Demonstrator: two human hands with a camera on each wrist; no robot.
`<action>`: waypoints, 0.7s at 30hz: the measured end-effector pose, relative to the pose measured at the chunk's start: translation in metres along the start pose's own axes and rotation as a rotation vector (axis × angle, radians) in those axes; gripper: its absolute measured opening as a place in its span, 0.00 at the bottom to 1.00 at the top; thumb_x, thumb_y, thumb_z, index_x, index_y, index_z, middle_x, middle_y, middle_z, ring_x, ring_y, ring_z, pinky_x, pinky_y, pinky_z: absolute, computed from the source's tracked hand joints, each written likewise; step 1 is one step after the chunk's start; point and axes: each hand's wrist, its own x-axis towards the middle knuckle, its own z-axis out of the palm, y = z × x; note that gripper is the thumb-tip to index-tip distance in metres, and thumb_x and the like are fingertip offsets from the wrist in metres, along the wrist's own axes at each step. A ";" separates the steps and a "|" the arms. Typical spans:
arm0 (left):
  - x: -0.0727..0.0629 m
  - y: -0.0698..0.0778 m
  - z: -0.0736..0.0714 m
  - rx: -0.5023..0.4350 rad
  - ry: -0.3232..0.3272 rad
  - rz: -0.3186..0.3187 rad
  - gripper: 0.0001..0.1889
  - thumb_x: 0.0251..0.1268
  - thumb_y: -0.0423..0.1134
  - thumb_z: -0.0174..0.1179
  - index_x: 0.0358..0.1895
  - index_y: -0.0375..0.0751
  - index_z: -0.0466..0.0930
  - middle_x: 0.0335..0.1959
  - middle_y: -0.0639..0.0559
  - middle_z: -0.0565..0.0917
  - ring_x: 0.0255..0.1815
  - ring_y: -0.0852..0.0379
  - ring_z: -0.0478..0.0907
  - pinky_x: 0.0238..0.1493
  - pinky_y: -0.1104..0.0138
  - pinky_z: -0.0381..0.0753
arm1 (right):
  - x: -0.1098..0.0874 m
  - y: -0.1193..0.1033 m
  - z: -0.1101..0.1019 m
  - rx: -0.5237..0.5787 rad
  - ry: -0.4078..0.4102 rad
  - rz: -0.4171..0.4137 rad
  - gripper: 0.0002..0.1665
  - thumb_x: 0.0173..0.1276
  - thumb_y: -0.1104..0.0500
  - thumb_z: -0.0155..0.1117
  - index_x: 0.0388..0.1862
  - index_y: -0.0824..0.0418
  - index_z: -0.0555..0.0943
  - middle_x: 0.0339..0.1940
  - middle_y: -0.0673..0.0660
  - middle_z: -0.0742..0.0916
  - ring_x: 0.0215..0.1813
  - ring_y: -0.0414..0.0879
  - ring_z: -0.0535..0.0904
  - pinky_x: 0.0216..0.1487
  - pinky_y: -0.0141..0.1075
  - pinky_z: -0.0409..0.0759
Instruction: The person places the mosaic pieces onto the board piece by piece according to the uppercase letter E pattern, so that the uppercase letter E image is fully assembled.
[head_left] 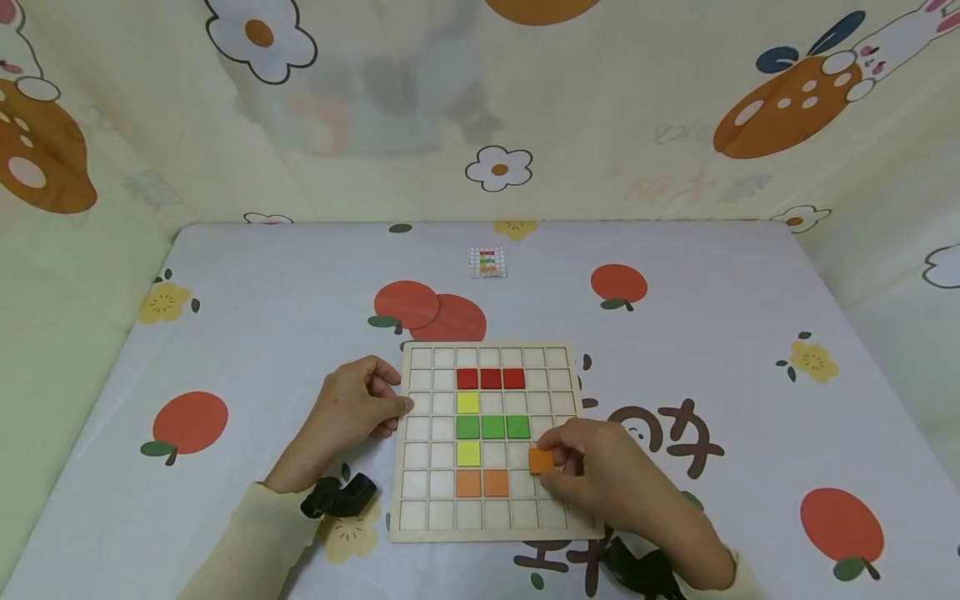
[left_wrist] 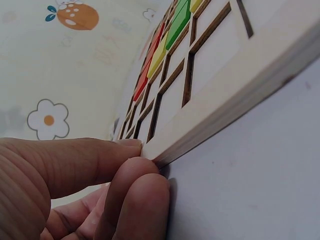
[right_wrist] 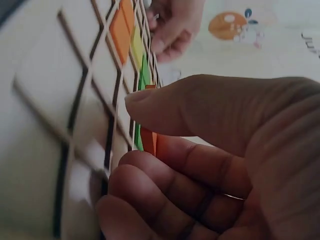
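Note:
A square wooden grid board (head_left: 495, 535) lies on the table, its cells partly filled with coloured square tiles. Three red tiles (head_left: 491, 379) form one row and three green tiles (head_left: 492, 427) another. Single yellow tiles (head_left: 468, 402) sit above and below the green row's left end, with two orange tiles (head_left: 482, 483) lower down. My left hand (head_left: 362, 400) grips the board's left edge, fingertips against its side in the left wrist view. Over the board's right part, my right hand (head_left: 600, 467) pinches another orange tile (head_left: 540, 461) between thumb and fingers.
A small printed card (head_left: 487, 262) with a coloured grid pattern lies behind the board. The tablecloth (head_left: 285, 333) carries printed fruit and flowers. Patterned cloth (head_left: 585, 108) hangs behind the table and at both sides. Black straps (head_left: 339, 497) sit at both wrists.

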 end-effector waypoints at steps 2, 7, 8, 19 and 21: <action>0.000 0.000 0.000 0.001 0.000 -0.001 0.17 0.61 0.31 0.74 0.49 0.33 0.78 0.27 0.46 0.84 0.20 0.57 0.81 0.26 0.65 0.87 | 0.000 -0.004 0.004 -0.001 -0.012 -0.014 0.13 0.58 0.62 0.81 0.42 0.57 0.89 0.27 0.41 0.80 0.31 0.35 0.74 0.30 0.28 0.77; 0.000 0.000 0.000 0.009 -0.002 -0.006 0.17 0.62 0.31 0.74 0.49 0.33 0.78 0.27 0.46 0.84 0.20 0.56 0.81 0.27 0.65 0.86 | 0.001 -0.011 0.013 0.002 -0.020 -0.007 0.13 0.56 0.64 0.81 0.40 0.57 0.88 0.26 0.42 0.79 0.31 0.36 0.74 0.29 0.28 0.77; 0.000 0.000 0.000 0.011 -0.002 -0.007 0.17 0.62 0.31 0.74 0.49 0.33 0.78 0.27 0.47 0.84 0.20 0.57 0.81 0.27 0.65 0.86 | 0.001 -0.011 0.015 0.004 -0.020 -0.005 0.13 0.56 0.65 0.81 0.39 0.57 0.88 0.26 0.43 0.79 0.31 0.37 0.74 0.29 0.28 0.77; 0.000 0.000 0.000 0.008 -0.006 -0.011 0.17 0.62 0.32 0.74 0.50 0.33 0.78 0.28 0.46 0.84 0.20 0.56 0.81 0.27 0.65 0.86 | 0.002 -0.010 0.019 0.003 -0.037 -0.017 0.12 0.54 0.67 0.79 0.37 0.57 0.88 0.25 0.43 0.78 0.30 0.37 0.74 0.28 0.29 0.76; 0.000 0.000 0.000 0.007 -0.007 -0.011 0.17 0.62 0.32 0.74 0.50 0.33 0.78 0.28 0.46 0.84 0.20 0.56 0.81 0.27 0.65 0.86 | 0.002 -0.010 0.020 -0.006 -0.034 -0.021 0.12 0.54 0.67 0.79 0.37 0.57 0.88 0.25 0.43 0.78 0.30 0.37 0.73 0.28 0.29 0.76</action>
